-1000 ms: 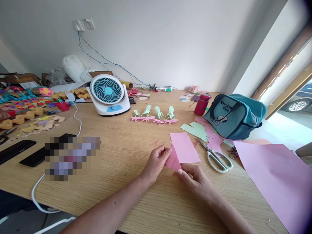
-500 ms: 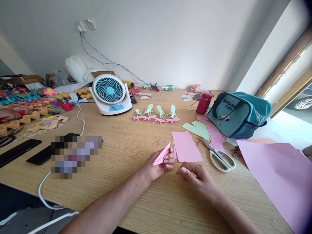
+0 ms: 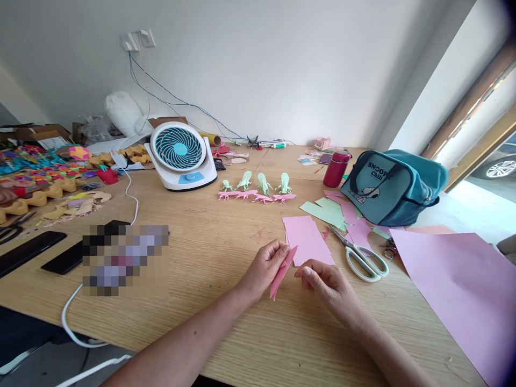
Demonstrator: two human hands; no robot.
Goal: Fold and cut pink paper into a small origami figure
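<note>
A folded piece of pink paper [image 3: 283, 273] is pinched in my left hand [image 3: 264, 267], slanting down toward the table's front edge. To its right, my right hand [image 3: 326, 282] hovers with its fingers curled together and touches neither the paper nor the left hand; nothing shows between its fingers. Just beyond both hands lie flat pink paper rectangles [image 3: 309, 239]. Scissors [image 3: 365, 260] with white handles rest to the right of them. Farther back, several green folded paper figures [image 3: 264, 184] stand in a row behind several pink ones [image 3: 262, 198].
A white fan [image 3: 181, 156] stands at the back left. Near the right wall are a red flask [image 3: 337, 168] and a teal bag [image 3: 391, 188]. A large pink sheet [image 3: 459, 290] covers the right side. Another person's hand [image 3: 6, 194] shows at the far left.
My left hand has turned over, so the folded pink paper now points down and to the front instead of lying across the palm. My right hand has barely moved.
</note>
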